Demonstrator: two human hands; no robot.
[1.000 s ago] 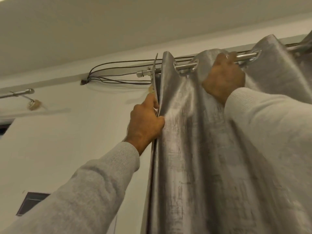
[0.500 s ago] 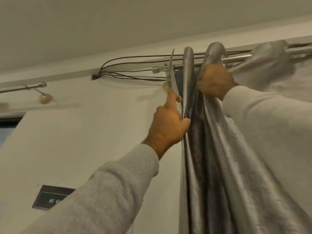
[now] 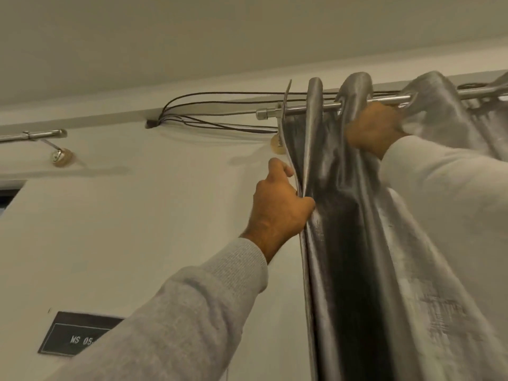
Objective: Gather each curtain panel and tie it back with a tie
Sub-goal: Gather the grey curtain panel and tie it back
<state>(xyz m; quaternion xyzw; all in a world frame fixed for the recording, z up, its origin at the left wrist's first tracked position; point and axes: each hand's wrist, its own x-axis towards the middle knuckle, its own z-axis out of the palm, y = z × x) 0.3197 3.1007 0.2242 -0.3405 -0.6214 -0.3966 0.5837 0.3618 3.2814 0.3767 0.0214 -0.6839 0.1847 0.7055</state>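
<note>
A: State the position of the curtain panel (image 3: 357, 215).

B: It hangs from the rod (image 3: 384, 99) by eyelets. The rod runs left to right near the ceiling. The folds run top to bottom and are bunched toward the rod's left end cap. More fabric is spread along the rod to the right, out to the frame edge.

A: State of the left hand (image 3: 277, 207)?

B: Fingers are curled round the panel's left edge, well below the rod. The thumb points up along that edge. It holds fabric only.

A: And the right hand (image 3: 371, 130)?

B: It is raised just under the rod, fingers closed on a fold beside an eyelet. The fingertips are hidden behind the fabric, so the exact grip cannot be confirmed.

A: Which relation governs the coming move?

B: The ungathered fabric lies to the right of both hands, along the rod's long axis. The right hand is nearer to it and sits at rod height. In my judgement, further gathering calls for a pull from right to left along the rod, with the left hand steadying the stacked folds.

A: Is a tie visible?

B: No tie is in view. Tying is not yet begun. Cables (image 3: 220, 105) run along the wall behind the rod end; keep fabric apart from them.
</note>
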